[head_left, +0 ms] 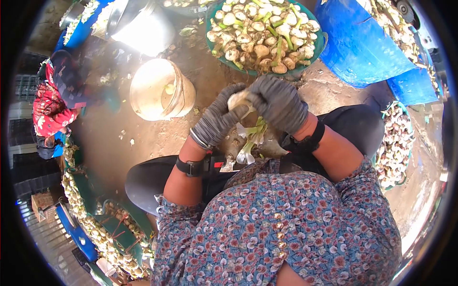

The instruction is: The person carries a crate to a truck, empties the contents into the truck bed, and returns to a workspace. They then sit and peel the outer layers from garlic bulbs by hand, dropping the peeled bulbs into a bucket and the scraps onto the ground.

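While both gloved hands meet above my lap, my left hand [217,119] closes around a pale bulb [238,100] and my right hand [279,102] curls over its top. I judge the bulb light and firm, its loose skin apt to slip; grip the round body, not the soft green stalks [253,136]. Ahead stands a green basin [324,40] of bulbs.

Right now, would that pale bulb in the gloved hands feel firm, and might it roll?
Probably firm: the bulb holds its shape between the left hand and right hand. Being rounded, it may roll. The green leaves drooping below look floppy.
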`<state>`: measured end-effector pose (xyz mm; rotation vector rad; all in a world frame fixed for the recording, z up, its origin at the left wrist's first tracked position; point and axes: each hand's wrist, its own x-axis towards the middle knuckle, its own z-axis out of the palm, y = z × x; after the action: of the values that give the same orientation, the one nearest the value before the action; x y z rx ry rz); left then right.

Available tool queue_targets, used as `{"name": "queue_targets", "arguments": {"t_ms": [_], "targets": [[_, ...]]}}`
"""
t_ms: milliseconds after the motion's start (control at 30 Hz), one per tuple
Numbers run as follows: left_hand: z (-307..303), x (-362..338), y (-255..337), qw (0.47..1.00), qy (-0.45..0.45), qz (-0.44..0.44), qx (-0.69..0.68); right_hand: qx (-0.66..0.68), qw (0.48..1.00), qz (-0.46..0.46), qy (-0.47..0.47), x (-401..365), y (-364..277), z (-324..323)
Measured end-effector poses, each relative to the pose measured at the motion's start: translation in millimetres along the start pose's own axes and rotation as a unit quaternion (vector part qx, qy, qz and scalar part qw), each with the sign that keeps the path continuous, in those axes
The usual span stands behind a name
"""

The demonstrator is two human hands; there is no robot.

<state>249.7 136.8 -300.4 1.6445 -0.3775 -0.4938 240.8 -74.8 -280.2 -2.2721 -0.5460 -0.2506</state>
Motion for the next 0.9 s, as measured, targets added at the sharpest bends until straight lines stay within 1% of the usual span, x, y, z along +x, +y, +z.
{"name": "queue_targets", "arguments": {"t_ms": [33, 67, 100, 133, 167, 200, 233, 267, 300, 333, 367, 433, 467, 500, 567, 600, 667, 733, 767, 800, 833, 867, 900], "targets": [[2.3, 5.0, -3.3, 0.991, 0.001, 0.072, 0.110, 0.050, 0.996, 0.072, 0.016, -2.2, 3.9, 2.3], [7.3, 0.2, -4.2, 0.976, 0.021, 0.129, 0.176, -0.008, 0.998, -0.049, 0.034, -3.3, 24.8, 5.7], [15.2, -3.7, 10.2, 0.952, 0.048, 0.182, 0.242, -0.066, 0.982, -0.169, 0.051, -4.1, 57.4, 9.1], [16.7, -5.2, 17.3, 0.942, 0.053, 0.203, 0.261, 0.005, 0.996, -0.088, -0.007, -4.0, 56.2, 3.2], [15.4, -7.8, 21.6, 0.932, 0.058, 0.223, 0.280, 0.076, 0.996, 0.005, -0.053, -3.9, 54.7, -2.8], [14.6, -10.5, 27.0, 0.920, 0.066, 0.243, 0.300, 0.133, 0.982, 0.099, -0.085, -4.0, 52.9, -8.8], [15.0, -13.8, 34.9, 0.946, 0.104, 0.196, 0.237, 0.116, 0.987, 0.060, -0.099, -7.9, 57.9, -14.8], [17.4, -17.2, 41.6, 0.978, 0.146, 0.135, 0.061, 0.117, 0.975, 0.110, -0.156, -6.2, 64.1, -10.7], [12.2, -17.1, 53.0, 0.982, 0.156, 0.101, -0.041, 0.112, 0.957, 0.160, -0.215, -4.4, 70.2, -6.7], [6.8, -17.7, 61.9, 0.973, 0.165, 0.065, -0.145, 0.100, 0.935, 0.206, -0.272, -1.3, 72.1, -4.4], [1.9, -17.4, 62.1, 0.966, 0.137, 0.084, -0.204, -0.002, 0.940, 0.146, -0.309, -8.1, 67.6, 4.0], [-6.9, -12.5, 52.4, 0.949, 0.100, 0.056, -0.293, -0.023, 0.954, 0.084, -0.287, -9.2, 49.5, 5.6], [-8.3, -10.1, 46.0, 0.937, 0.077, 0.038, -0.339, 0.062, 0.967, 0.082, -0.235, -10.4, 39.4, 3.0], [-6.1, -6.3, 41.8, 0.937, 0.086, 0.016, -0.338, 0.146, 0.969, 0.082, -0.179, -10.5, 28.7, -1.1], [-6.8, 1.5, 16.3, 0.951, 0.058, 0.026, -0.302, 0.238, 0.949, 0.133, -0.159, -4.4, 28.6, -8.9], [-4.5, 5.8, 14.4, 0.950, 0.051, 0.021, -0.306, 0.283, 0.935, 0.158, -0.145, -1.3, 28.7, -12.7], [0.1, 14.7, 10.5, 0.949, 0.037, 0.010, -0.314, 0.279, 0.935, 0.197, -0.095, 12.4, -2.1, -21.5], [8.4, 22.4, 2.8, 0.919, 0.048, -0.034, -0.391, 0.171, 0.971, 0.152, -0.063, 17.1, -7.2, -16.2], [9.7, 26.0, -5.8, 0.922, 0.034, -0.025, -0.385, 0.263, 0.937, 0.226, -0.051, 21.9, -15.6, -14.2], [10.1, 27.3, -7.1, 0.914, 0.041, -0.037, -0.402, 0.350, 0.889, 0.293, -0.039, 27.1, -19.1, -12.5], [8.9, 26.6, -5.8, 0.905, 0.049, -0.048, -0.419, 0.304, 0.907, 0.289, -0.039, 29.4, -15.5, -12.8], [5.5, 26.0, -6.7, 0.897, 0.060, -0.059, -0.435, 0.276, 0.911, 0.300, -0.065, 30.4, -6.8, -12.3], [-1.7, 26.2, -14.8, 0.869, 0.057, -0.082, -0.485, 0.249, 0.913, 0.310, -0.090, 30.2, 6.8, -10.4]]}}
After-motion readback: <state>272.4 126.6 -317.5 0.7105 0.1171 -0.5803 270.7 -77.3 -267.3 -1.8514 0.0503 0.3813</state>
